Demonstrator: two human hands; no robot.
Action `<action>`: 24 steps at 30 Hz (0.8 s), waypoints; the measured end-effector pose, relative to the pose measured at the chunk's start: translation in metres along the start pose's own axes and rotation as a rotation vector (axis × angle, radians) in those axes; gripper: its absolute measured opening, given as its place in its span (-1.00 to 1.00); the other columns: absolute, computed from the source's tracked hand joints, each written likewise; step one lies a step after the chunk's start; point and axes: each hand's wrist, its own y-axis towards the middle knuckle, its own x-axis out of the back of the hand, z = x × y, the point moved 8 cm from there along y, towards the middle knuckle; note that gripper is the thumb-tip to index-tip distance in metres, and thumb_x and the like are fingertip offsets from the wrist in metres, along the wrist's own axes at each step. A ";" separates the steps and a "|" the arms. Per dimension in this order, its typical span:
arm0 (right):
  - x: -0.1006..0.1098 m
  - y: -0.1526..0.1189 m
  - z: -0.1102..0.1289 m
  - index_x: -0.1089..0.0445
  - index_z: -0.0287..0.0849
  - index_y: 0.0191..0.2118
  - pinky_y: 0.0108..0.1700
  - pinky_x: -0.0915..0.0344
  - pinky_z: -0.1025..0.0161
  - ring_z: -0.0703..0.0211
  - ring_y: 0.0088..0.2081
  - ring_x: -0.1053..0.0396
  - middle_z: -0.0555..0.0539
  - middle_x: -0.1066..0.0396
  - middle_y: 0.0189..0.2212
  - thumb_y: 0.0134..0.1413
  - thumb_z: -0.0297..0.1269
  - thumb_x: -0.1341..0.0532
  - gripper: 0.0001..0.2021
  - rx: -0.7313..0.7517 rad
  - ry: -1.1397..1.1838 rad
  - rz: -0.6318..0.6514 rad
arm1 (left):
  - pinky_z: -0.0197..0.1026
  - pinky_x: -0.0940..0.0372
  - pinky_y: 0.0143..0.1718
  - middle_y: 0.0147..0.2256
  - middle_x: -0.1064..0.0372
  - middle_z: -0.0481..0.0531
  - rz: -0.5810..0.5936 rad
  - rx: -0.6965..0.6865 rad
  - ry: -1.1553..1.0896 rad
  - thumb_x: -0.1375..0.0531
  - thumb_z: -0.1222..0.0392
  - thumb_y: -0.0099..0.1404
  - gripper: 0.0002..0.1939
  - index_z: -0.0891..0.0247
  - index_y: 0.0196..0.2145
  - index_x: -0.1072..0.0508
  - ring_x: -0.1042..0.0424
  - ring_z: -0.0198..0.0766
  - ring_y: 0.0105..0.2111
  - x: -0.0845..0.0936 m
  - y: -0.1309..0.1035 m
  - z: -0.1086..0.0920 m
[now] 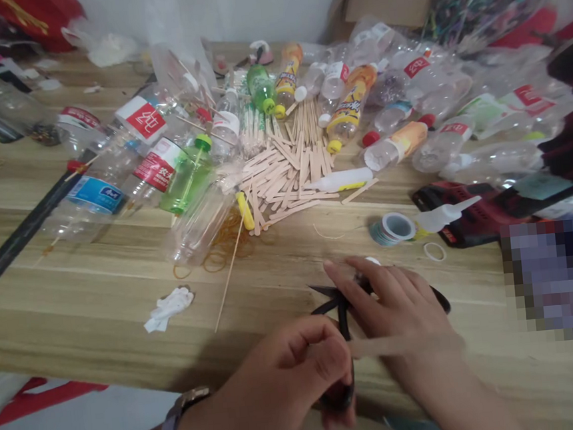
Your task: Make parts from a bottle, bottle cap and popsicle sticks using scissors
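My left hand (300, 368), a band on its wrist, is closed, with fingers pinched together. A flat wooden craft stick (408, 345), blurred, runs from its fingertips across in front of my right wrist. My right hand (394, 302) is bent over black scissors (343, 317) low over the table. Their pointed tips face left, and a curved handle runs down behind my left fingers. The rest of the scissors is largely hidden, as is my right thumb. A dark rounded end (441, 300) shows past my right hand. A small white round thing (372, 261) lies just beyond its fingers.
Loose craft sticks (288, 175) are heaped mid-table, ringed by several plastic bottles (352, 105). Rubber bands (219, 251), a glue bottle (346, 180), a tape roll (393, 228), a red-black power tool (459, 210) and crumpled tissue (169, 307) lie nearer. A dark bar (22, 235) crosses at left.
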 end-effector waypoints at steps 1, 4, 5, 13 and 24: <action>-0.001 0.001 0.001 -0.23 -0.21 0.24 -0.14 -0.34 0.00 -0.05 -0.15 -0.39 -0.28 -0.36 0.01 0.36 -0.44 0.07 -0.59 -0.019 0.022 -0.009 | -0.34 -0.12 -0.51 -0.53 -0.13 -0.15 -0.047 -0.020 0.024 -0.18 -0.29 0.28 -0.49 0.22 -0.48 -0.22 -0.13 -0.44 -0.57 0.004 -0.001 -0.002; 0.000 -0.005 -0.004 -0.07 -0.15 0.35 -0.07 -0.39 0.00 -0.09 0.00 -0.37 -0.31 -0.26 0.13 0.38 -0.40 -0.01 -0.53 -0.124 0.135 -0.083 | -0.33 -0.02 -0.56 -0.57 -0.05 -0.19 -0.131 -0.047 0.186 -0.12 -0.25 0.35 -0.53 0.20 -0.46 -0.22 0.00 -0.43 -0.60 0.012 -0.005 -0.006; 0.002 -0.009 -0.009 -0.10 -0.09 0.34 -0.08 -0.40 0.00 -0.11 0.03 -0.36 -0.30 -0.22 0.16 0.39 -0.35 -0.04 -0.54 -0.177 0.167 -0.126 | -0.32 -0.01 -0.55 -0.57 -0.04 -0.19 -0.130 -0.058 0.257 -0.10 -0.23 0.37 -0.55 0.20 -0.45 -0.23 0.00 -0.42 -0.59 0.013 -0.006 -0.008; 0.012 -0.027 -0.023 -0.23 -0.16 0.14 -0.24 -0.49 0.21 0.09 -0.27 -0.50 -0.14 -0.47 -0.17 0.35 -0.35 -0.14 -0.71 -0.410 0.213 -0.138 | -0.26 -0.12 -0.44 -0.48 -0.18 -0.11 -0.226 -0.264 0.756 0.02 -0.08 0.48 -0.58 0.19 -0.47 -0.22 -0.12 -0.35 -0.50 0.016 -0.017 -0.025; -0.016 -0.026 -0.002 -0.15 0.10 0.26 -0.19 -0.45 0.37 0.29 -0.22 -0.44 -0.03 -0.41 -0.10 0.18 -0.19 -0.33 -0.42 -0.735 1.242 -0.121 | -0.24 -0.27 -0.14 -0.23 -0.36 0.02 -0.200 -0.470 0.986 0.02 0.12 0.50 -0.74 0.18 -0.34 -0.33 -0.35 -0.25 -0.18 0.002 -0.020 -0.037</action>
